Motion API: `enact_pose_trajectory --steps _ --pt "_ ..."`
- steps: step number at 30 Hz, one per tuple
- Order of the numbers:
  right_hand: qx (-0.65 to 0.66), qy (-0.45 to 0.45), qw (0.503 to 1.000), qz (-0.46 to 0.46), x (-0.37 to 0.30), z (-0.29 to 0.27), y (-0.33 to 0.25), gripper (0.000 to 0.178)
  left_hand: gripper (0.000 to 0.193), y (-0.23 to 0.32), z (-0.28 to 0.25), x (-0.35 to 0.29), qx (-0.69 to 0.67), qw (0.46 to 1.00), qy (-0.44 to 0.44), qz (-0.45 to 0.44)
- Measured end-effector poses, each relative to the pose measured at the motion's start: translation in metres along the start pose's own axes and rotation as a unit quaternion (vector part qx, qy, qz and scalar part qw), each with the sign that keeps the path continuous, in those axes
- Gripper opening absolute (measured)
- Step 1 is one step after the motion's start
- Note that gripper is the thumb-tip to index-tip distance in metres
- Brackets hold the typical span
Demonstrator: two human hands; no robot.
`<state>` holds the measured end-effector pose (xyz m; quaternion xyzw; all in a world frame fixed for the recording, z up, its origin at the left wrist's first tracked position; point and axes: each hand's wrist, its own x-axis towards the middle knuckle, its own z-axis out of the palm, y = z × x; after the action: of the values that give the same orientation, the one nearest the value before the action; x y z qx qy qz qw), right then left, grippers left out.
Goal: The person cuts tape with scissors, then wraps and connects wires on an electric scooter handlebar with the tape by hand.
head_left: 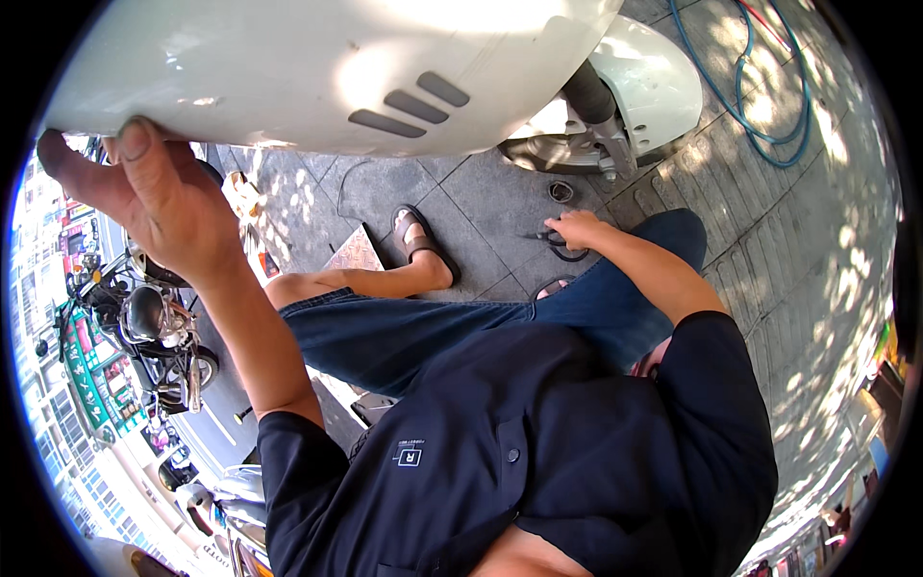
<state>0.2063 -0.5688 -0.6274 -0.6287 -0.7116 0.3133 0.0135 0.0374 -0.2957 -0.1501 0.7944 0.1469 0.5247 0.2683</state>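
Observation:
A large white scooter body panel (240, 77) with several grey slots fills the top of the view. My left hand (178, 197) grips its lower edge at the left, the thumb against the rim and some fingers hidden behind. Down by my right knee, my right hand (580, 229) is closed around a small dark tool (567, 254) with looped handles. It looks like pliers or scissors, but I cannot tell which. Just beyond that hand, a small round metal part (561, 191) rests on the paving.
The scooter's wheel (538, 154) and white mudguard (654, 87) stand at the upper right. A blue hose (803, 115) lies coiled beyond them. By my sandalled foot (418, 240) is a metal plate (356, 250). Parked motorcycles (149, 317) line the left.

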Motion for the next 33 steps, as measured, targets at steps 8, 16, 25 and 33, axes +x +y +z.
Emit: enact_pose_trajectory --steps 8,16,25,33 --pt "0.028 0.075 0.961 0.266 0.027 0.019 0.028 0.038 0.030 -0.052 -0.020 -0.077 -0.067 0.991 0.021 -0.115" --pt "0.712 0.015 0.699 0.060 0.011 -0.127 -0.088 0.013 0.041 -0.065 0.002 -0.227 -0.009 0.867 -0.215 -0.450" --pt "0.722 0.118 0.682 -0.004 -0.013 -0.199 -0.167 0.017 0.067 -0.047 0.049 -0.234 -0.308 0.796 -0.213 -0.476" --pt "0.450 0.167 0.877 -0.018 -0.013 -0.216 -0.172 0.017 0.047 -0.054 0.053 -0.234 -0.418 0.530 -0.024 -0.737"
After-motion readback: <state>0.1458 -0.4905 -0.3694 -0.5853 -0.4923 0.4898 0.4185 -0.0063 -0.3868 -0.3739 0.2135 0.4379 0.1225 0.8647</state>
